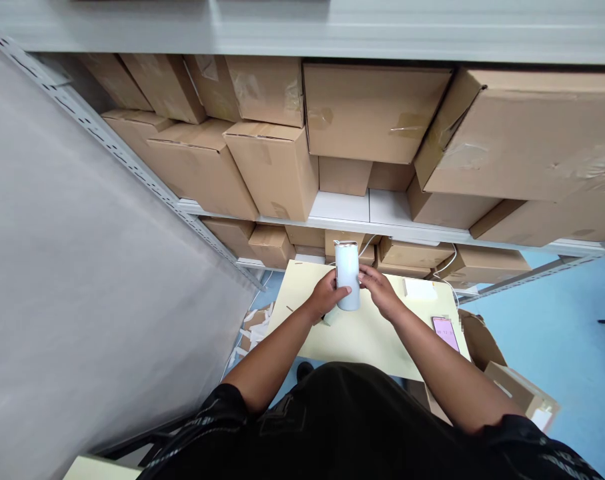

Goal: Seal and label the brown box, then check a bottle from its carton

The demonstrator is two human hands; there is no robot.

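A pale blue-white tumbler (347,277) with a copper-coloured rim at its top is held upright above the light yellow table. Wrapped around its left side is my left hand (326,295), with the thumb across the front near the bottom. My right hand (378,290) has its fingers against the tumbler's right side, so both hands hold it. Just below my left hand, a small pale green object (331,316) is partly hidden, and I cannot make out what it is.
On the table (372,340) lie a phone (445,333) with a lit pink screen and a white box (419,289). Shelving behind holds several cardboard boxes (275,167). A grey wall (107,267) stands at left. An open carton (482,340) is right of the table.
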